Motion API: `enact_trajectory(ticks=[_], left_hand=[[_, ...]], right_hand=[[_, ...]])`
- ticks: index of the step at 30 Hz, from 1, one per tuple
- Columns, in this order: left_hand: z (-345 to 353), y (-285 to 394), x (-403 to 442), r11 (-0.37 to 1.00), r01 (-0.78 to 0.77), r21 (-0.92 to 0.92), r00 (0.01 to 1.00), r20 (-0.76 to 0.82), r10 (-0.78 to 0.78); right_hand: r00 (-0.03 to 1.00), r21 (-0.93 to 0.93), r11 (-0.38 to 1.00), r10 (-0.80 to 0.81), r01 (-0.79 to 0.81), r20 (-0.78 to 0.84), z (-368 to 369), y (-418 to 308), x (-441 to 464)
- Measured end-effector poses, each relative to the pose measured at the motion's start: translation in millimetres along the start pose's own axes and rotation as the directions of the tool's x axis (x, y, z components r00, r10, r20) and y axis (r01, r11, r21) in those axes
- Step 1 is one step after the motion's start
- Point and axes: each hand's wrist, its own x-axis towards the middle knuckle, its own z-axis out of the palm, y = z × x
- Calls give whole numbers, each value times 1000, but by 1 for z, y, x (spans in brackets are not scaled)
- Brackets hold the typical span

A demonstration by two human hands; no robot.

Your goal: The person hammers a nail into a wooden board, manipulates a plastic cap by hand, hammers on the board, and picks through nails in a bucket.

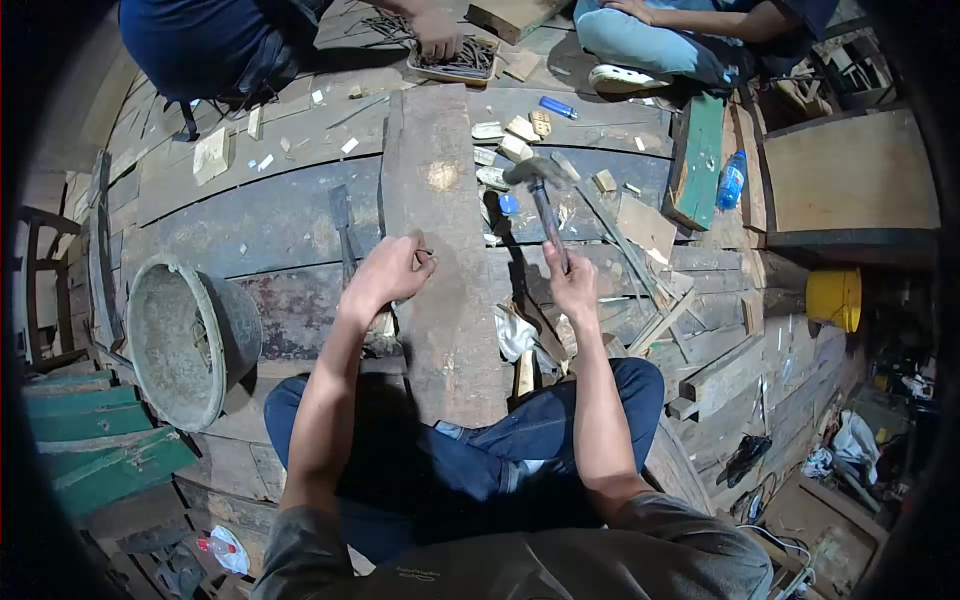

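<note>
My right hand (574, 285) is wrapped round the handle of a hammer (547, 212), whose head is raised and slightly blurred over the wood scraps. Over the left part of a thick wooden plank (440, 300), my left hand (392, 270) is closed, thumb and fingers pinched together on something small and dark that I cannot make out. Just beyond this hand a flat metal tool (341, 208) lies on the floorboards. Small wood blocks (516, 147) are scattered to the right of the plank's far half.
A grey bucket (178, 345) stands at the left. At the top, one person's hand reaches into a tray of nails (455, 62); another person sits at the top right. A green beam (697, 165), blue bottle (733, 181) and yellow bucket (834, 299) are at the right.
</note>
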Motion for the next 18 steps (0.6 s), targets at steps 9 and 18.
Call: enact_trajectory(ticks=[9, 18], left_hand=[[-7, 11, -3, 1000, 4, 18, 1000, 7, -4], [-8, 11, -2, 1000, 17, -3, 1000, 18, -17]], right_hand=[[992, -125, 986, 113, -106, 52, 10, 11, 2], [985, -106, 983, 157, -149, 76, 4, 5, 1]])
